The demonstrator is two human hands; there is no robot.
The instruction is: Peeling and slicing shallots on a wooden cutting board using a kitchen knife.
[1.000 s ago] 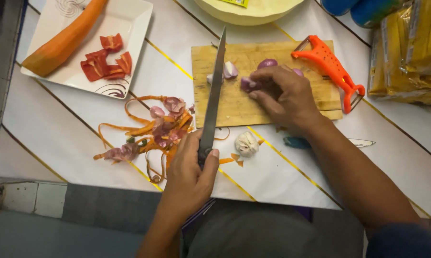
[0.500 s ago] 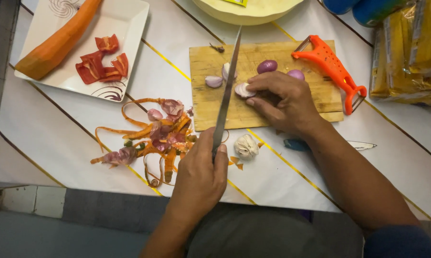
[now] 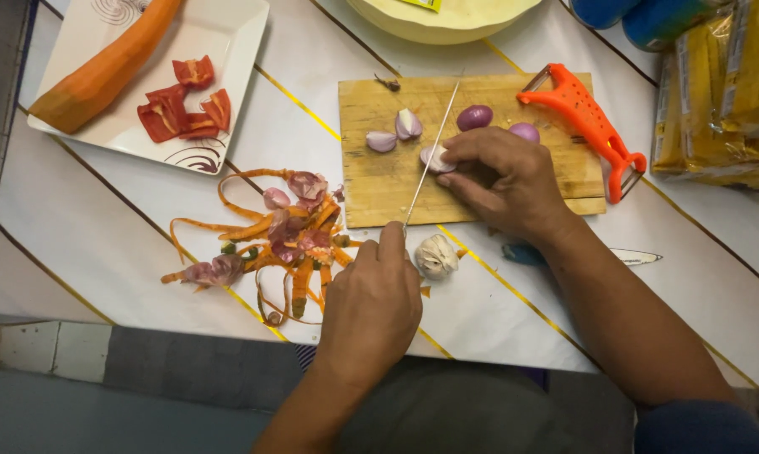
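Where left hand (image 3: 369,307) grips: thin steel knife (image 3: 431,158).

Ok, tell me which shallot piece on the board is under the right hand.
The pale piece beside the knife blade, pinned by the right hand fingertips. The two cut halves lie free left of the blade; the two purple shallots sit untouched above the hand.
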